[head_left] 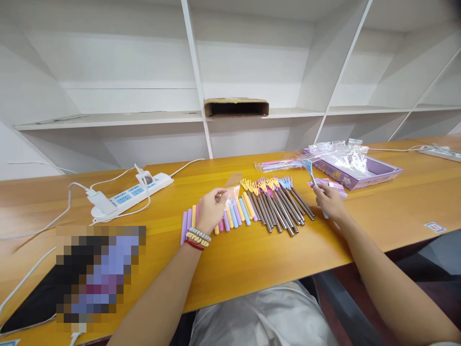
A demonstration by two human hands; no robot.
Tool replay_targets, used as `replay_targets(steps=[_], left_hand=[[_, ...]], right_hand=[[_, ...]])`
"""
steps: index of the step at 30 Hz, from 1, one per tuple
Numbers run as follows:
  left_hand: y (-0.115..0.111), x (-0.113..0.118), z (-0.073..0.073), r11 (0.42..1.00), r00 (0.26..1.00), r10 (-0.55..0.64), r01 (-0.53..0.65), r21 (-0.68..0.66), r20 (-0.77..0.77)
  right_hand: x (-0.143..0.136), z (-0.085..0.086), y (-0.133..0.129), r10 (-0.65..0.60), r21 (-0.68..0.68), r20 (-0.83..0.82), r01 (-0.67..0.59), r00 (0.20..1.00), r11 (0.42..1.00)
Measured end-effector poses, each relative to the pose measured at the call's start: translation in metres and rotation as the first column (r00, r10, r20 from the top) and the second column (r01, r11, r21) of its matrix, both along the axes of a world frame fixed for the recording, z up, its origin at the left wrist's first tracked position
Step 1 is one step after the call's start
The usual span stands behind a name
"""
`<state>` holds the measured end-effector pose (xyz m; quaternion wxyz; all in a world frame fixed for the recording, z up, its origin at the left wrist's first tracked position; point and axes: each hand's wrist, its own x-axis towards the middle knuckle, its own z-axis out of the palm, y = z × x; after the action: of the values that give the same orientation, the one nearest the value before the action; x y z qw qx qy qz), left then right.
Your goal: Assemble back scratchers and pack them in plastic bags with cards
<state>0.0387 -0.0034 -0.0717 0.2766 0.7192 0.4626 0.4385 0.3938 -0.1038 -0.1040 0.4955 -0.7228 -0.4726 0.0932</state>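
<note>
My left hand [212,207], with bracelets at the wrist, pinches a clear plastic bag [233,192] above a row of pastel handles [236,214]. In my right hand [328,198] is a blue claw-headed scratcher [309,168], its head pointing up and its blue handle showing below the fingers. Between my hands lie several metal rods with claw heads [277,206] in yellow, pink and blue, side by side on the table. The handles are purple, yellow, pink and blue; my left hand hides some of them.
A purple box [360,182] with clear bags stands at the back right. Wrapped scratchers [277,165] lie beside it. On the left are a power strip [133,194] with cables and a blurred device [104,274]. White shelves [252,53] hold a cardboard box [236,107].
</note>
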Motion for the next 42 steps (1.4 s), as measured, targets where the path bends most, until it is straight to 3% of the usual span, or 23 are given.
replay_targets(steps=[4,10,15,20,23,28,35,40,42], left_hand=[[0.007,-0.002,-0.004,0.995,0.991,0.004,0.01,-0.104,0.134],[0.007,-0.003,-0.006,0.993,0.992,-0.012,0.027,-0.115,0.127],[0.008,-0.005,-0.006,0.991,0.983,-0.019,0.042,-0.124,0.181],[0.012,-0.008,-0.008,0.994,0.972,-0.01,0.035,-0.101,0.236],[0.013,-0.008,-0.01,0.993,0.966,-0.008,0.039,-0.112,0.259],[0.013,-0.006,-0.01,0.986,0.958,0.028,0.02,-0.164,0.287],[0.008,-0.005,-0.004,0.98,0.951,0.033,0.03,-0.199,0.308],[0.01,-0.006,-0.007,0.983,0.948,-0.045,0.099,-0.157,0.315],[0.011,-0.006,-0.009,0.986,0.947,-0.042,0.091,-0.142,0.32]], right_hand=[[-0.01,0.015,0.003,0.072,0.071,-0.249,-0.056,0.966,0.996],[-0.032,0.06,0.028,0.153,0.256,-0.379,-0.055,0.913,0.965],[-0.081,0.084,0.053,0.444,0.368,-0.5,-0.282,0.743,0.886],[-0.128,0.074,0.064,0.62,0.356,-0.565,-0.516,0.544,0.779],[-0.14,0.058,0.061,0.671,0.349,-0.543,-0.592,0.504,0.727],[-0.149,0.041,0.049,0.718,0.257,-0.448,-0.693,0.532,0.673],[-0.167,0.046,0.033,0.74,0.209,-0.425,-0.739,0.521,0.641],[-0.167,0.043,0.029,0.736,0.141,-0.301,-0.735,0.606,0.663],[-0.165,0.042,0.028,0.734,0.077,-0.151,-0.732,0.662,0.677]])
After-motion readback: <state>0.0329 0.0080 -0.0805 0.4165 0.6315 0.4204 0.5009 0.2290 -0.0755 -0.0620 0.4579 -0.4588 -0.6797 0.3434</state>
